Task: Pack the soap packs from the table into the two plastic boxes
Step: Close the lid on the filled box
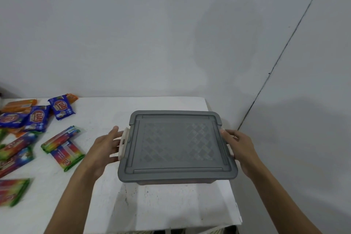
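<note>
Your box (pixel 175 142) sits at the right end of the counter (pixel 161 205), its lid (pixel 178 170) still on, and its right side is close to the counter's edge. I cannot tell whether its base is resting or just lifted. Your right grip (pixel 239 146) is curled round the right rim, thumb on top by the right latch (pixel 230 151). Your left grip (pixel 106 146) is open with nearly straight fingers, the tips at the white left latch (pixel 124 142) and holding nothing firmly. That uneven hold looks like the main risk: pull or lift now and only the right side is truly held, so the box could tip to the left or swing off toward the edge beside it. If you mean to undo the latches, freeing one side with a jerk could pop the lid askew or shove the box to the right and over the edge, so steady it with the other grip first. The soap packs (pixel 62 146) lie loose on the left of the counter, well apart from the box, some overlapping and some running out of view. Reaching across with the lid shut gets you nowhere, and a sweeping arm could push the outer packs off. Only one box shows here, so check where the second is before you fill this one too full for its lid to close.
</note>
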{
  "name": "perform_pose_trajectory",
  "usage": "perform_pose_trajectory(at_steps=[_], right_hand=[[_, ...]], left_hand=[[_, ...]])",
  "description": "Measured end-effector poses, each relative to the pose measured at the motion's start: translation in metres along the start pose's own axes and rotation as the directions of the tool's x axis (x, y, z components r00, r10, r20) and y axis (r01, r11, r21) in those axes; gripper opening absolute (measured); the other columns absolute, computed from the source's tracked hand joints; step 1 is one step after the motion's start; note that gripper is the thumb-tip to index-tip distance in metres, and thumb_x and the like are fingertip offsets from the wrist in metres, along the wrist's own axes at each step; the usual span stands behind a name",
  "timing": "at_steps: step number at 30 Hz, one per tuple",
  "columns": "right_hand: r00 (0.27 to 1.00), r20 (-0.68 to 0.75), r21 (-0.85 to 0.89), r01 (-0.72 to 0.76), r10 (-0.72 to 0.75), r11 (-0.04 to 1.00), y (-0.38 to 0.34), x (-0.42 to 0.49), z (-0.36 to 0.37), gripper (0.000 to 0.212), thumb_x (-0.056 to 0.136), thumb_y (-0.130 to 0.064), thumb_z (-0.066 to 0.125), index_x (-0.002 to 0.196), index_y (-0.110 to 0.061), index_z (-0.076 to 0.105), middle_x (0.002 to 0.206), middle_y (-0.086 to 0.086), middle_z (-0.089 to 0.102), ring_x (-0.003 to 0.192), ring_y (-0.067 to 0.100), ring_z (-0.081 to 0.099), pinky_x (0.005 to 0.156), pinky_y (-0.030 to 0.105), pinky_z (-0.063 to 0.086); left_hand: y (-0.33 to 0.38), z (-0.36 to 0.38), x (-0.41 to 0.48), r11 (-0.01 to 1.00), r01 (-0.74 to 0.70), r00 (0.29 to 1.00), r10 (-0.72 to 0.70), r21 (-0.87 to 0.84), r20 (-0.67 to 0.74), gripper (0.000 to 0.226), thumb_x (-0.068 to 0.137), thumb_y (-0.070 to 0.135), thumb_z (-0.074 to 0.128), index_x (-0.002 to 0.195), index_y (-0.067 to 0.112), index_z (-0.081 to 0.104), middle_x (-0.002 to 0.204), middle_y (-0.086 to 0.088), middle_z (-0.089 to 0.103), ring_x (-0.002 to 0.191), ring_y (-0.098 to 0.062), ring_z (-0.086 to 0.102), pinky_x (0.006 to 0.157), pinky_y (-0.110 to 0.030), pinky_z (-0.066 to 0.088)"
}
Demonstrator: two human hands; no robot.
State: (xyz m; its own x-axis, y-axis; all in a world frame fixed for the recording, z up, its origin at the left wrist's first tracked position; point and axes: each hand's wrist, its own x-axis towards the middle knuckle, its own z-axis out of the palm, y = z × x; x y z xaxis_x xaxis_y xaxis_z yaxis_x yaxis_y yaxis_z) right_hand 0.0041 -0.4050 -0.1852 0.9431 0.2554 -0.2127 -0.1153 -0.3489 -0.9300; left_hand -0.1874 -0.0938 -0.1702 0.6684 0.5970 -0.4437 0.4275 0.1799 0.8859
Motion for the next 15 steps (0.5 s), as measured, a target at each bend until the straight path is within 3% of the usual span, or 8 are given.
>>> perform_pose_trajectory(at_steps=[4, 8, 10, 12, 15], right_hand=[[0.996, 0.053, 0.169, -0.082, 0.074, 0.982, 0.002, 0.0, 0.005, 0.045, 0.087, -0.051, 0.064, 0.115, -0.016, 0.06, 0.11, 0.0, 0.063, 0.095, 0.015, 0.062, 0.071, 0.038, 0.054], [0.898, 0.368, 0.433, -0.396, 0.242, 0.81, 0.013, 0.007, -0.009, 0.037, 0.084, -0.052, 0.063, 0.092, -0.018, 0.076, 0.105, 0.015, 0.063, 0.095, 0.033, 0.061, 0.095, 0.048, 0.047], [0.88, 0.422, 0.477, -0.422, 0.22, 0.771, 0.024, 0.009, -0.016, 0.046, 0.084, -0.047, 0.067, 0.116, -0.014, 0.07, 0.121, 0.018, 0.061, 0.113, 0.039, 0.058, 0.108, 0.055, 0.04], [0.904, 0.396, 0.547, -0.375, 0.163, 0.749, 0.031, 0.01, -0.019, 0.052, 0.088, -0.04, 0.066, 0.133, -0.015, 0.059, 0.14, 0.019, 0.054, 0.129, 0.042, 0.049, 0.109, 0.062, 0.035], [0.911, 0.383, 0.656, -0.384, 0.152, 0.649, 0.039, 0.008, -0.018, 0.042, 0.101, -0.033, 0.047, 0.141, -0.022, 0.05, 0.148, 0.017, 0.046, 0.137, 0.041, 0.041, 0.111, 0.065, 0.03]], left_hand=[[-0.004, -0.005, 0.005, 0.985, 0.091, 0.993, -0.078, -0.143, 0.093, 0.041, 0.096, 0.047, 0.048, 0.124, 0.02, 0.061, 0.117, -0.01, 0.067, 0.105, -0.029, 0.063, 0.083, -0.044, 0.051], [-0.015, -0.012, 0.01, 0.94, 0.158, 0.968, -0.088, -0.301, 0.235, 0.047, 0.087, 0.041, 0.06, 0.128, 0.019, 0.062, 0.115, -0.011, 0.064, 0.101, -0.026, 0.06, 0.072, -0.037, 0.055], [-0.019, -0.012, 0.013, 0.931, 0.159, 0.966, -0.078, -0.327, 0.248, 0.054, 0.082, 0.041, 0.064, 0.131, 0.019, 0.059, 0.116, -0.009, 0.063, 0.108, -0.028, 0.056, 0.087, -0.045, 0.05], [-0.02, -0.011, 0.016, 0.933, 0.163, 0.964, -0.081, -0.32, 0.254, 0.059, 0.081, 0.042, 0.065, 0.134, 0.018, 0.055, 0.12, -0.009, 0.062, 0.112, -0.028, 0.055, 0.1, -0.052, 0.044], [-0.018, -0.007, 0.018, 0.95, 0.153, 0.967, -0.086, -0.274, 0.24, 0.062, 0.079, 0.044, 0.065, 0.133, 0.016, 0.054, 0.118, -0.006, 0.062, 0.111, -0.025, 0.054, 0.103, -0.052, 0.041]])
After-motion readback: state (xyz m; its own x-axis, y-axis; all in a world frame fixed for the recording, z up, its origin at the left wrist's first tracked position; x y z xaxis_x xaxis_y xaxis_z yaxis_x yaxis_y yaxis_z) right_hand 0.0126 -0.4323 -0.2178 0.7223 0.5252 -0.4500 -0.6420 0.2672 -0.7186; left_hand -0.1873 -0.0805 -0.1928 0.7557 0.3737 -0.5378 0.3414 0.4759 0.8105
